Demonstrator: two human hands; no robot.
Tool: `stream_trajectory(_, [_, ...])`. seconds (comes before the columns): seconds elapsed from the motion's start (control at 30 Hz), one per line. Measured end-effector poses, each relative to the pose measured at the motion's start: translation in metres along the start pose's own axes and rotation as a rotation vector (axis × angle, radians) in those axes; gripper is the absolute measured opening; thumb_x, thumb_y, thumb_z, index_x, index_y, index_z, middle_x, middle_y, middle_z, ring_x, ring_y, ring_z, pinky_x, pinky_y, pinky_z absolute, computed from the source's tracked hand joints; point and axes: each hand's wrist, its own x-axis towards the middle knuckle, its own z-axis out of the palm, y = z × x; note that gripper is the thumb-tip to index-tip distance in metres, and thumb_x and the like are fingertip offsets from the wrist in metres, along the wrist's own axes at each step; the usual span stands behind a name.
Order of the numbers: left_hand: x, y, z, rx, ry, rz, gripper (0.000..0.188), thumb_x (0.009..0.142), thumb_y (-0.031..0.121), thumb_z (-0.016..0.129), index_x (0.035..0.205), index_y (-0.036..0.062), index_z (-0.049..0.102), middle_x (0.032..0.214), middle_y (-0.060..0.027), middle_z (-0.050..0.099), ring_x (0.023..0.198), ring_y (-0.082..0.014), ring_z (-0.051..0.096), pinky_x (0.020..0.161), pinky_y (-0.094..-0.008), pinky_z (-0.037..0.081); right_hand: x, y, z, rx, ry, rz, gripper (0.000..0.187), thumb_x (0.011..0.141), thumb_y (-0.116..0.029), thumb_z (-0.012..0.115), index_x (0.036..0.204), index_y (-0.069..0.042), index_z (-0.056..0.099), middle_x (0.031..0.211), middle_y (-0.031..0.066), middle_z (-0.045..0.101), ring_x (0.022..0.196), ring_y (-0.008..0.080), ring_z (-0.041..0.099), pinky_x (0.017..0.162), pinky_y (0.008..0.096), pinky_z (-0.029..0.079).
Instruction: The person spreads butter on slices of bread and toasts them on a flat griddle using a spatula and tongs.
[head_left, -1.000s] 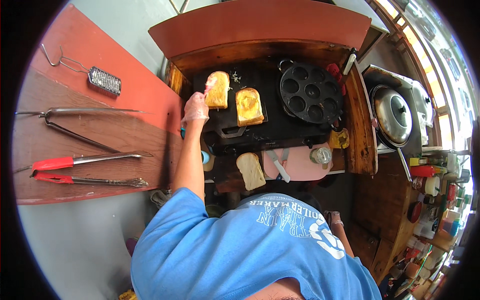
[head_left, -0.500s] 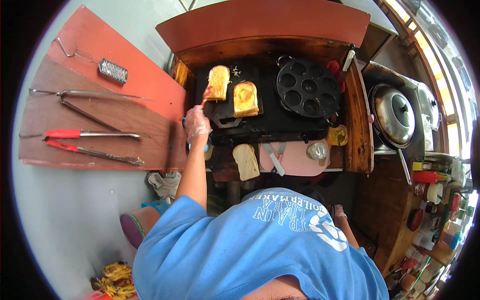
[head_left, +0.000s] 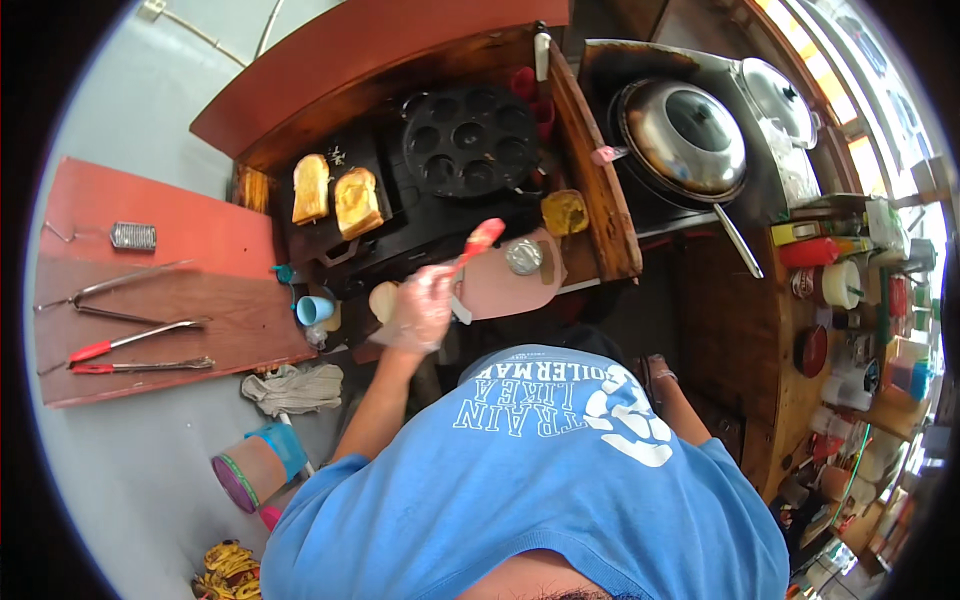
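Observation:
In a clear plastic glove, my left hand (head_left: 424, 312) grips a red spatula-like utensil (head_left: 483, 240), its head pointing up and to the right. The hand is above the left end of a pink cutting board (head_left: 505, 292), on which a glass jar (head_left: 524, 257) stands. A slice of bread (head_left: 383, 301) is half hidden behind my fingers, and a white knife handle (head_left: 461, 312) peeks out beside them. Two browned pieces of bread (head_left: 311, 190) (head_left: 358, 203) lie on the dark griddle (head_left: 385, 158). My right hand (head_left: 660, 368) hangs low beside my body, its fingers hard to make out.
A black pan with round hollows (head_left: 466, 135) sits right of the bread. By the wooden wall is a yellowish container (head_left: 566, 212). Farther right is a lidded wok (head_left: 690, 140) with a long handle. Tongs (head_left: 140, 340) and a grater (head_left: 133, 236) rest on the left board.
My left hand has moved from the griddle's left edge toward me and right, over the cutting board, bringing the red utensil along. The whole view has shifted to the right.

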Motion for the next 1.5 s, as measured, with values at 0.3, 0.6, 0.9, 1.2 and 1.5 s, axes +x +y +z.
stream_trajectory(0.3, [0.118, 0.046, 0.214, 0.474, -0.448, -0.133, 0.021, 0.090, 0.016, 0.058, 0.096, 0.0013, 0.073, 0.099, -0.0241, 0.071, 0.097, -0.0418, 0.069, 0.081, -0.0464, 0.057, -0.057, 0.078, -0.005, -0.268, 0.038, 0.018, 0.037, 0.077, 0.003, 0.066, 0.113, -0.005, 0.067, 0.113, 0.0199, 0.068, 0.112, 0.0337, 0.065, 0.089, 0.0401, 0.055])
stream_trajectory(0.6, [0.157, 0.060, 0.264, 0.324, -0.416, -0.359, 0.029, 0.090, 0.026, 0.067, 0.104, 0.0008, 0.073, 0.108, -0.0246, 0.070, 0.105, -0.0358, 0.069, 0.088, -0.0408, 0.057, -0.057, 0.168, 0.105, 0.616, 0.149, 0.217, 0.026, 0.076, -0.006, 0.069, 0.101, -0.010, 0.071, 0.104, 0.0095, 0.072, 0.105, 0.0291, 0.067, 0.086, 0.0397, 0.054])
stream_trajectory(0.9, [0.144, 0.019, 0.298, 0.976, -0.776, 0.113, 0.027, 0.088, 0.023, 0.068, 0.098, -0.0016, 0.073, 0.095, -0.0178, 0.074, 0.093, -0.0286, 0.074, 0.072, -0.0350, 0.059, -0.041, 0.176, 0.128, -0.037, 0.040, 0.175, 0.026, 0.077, -0.012, 0.070, 0.103, -0.010, 0.075, 0.111, 0.0145, 0.072, 0.112, 0.0307, 0.066, 0.094, 0.0421, 0.053])
stream_trajectory(1.2, [0.086, 0.023, 0.293, -0.625, 0.009, -0.781, 0.013, 0.094, 0.009, 0.058, 0.098, 0.0004, 0.068, 0.074, -0.0087, 0.068, 0.053, -0.0170, 0.061, 0.046, -0.0318, 0.048, -0.051, 0.116, -0.006, -0.175, 0.065, 0.020, 0.030, 0.082, -0.008, 0.059, 0.110, -0.007, 0.069, 0.113, 0.0198, 0.069, 0.112, 0.0346, 0.065, 0.100, 0.0414, 0.048])
stream_trajectory(1.5, [0.056, 0.065, 0.227, -1.075, 0.041, -0.926, 0.015, 0.100, 0.009, 0.055, 0.114, 0.0037, 0.056, 0.071, -0.0034, 0.055, 0.051, -0.0120, 0.046, 0.041, -0.0263, 0.037, -0.013, 0.130, 0.008, 0.152, 0.001, 0.151, 0.034, 0.099, -0.027, 0.047, 0.118, -0.008, 0.068, 0.125, 0.0225, 0.064, 0.116, 0.0355, 0.062, 0.097, 0.0465, 0.049])
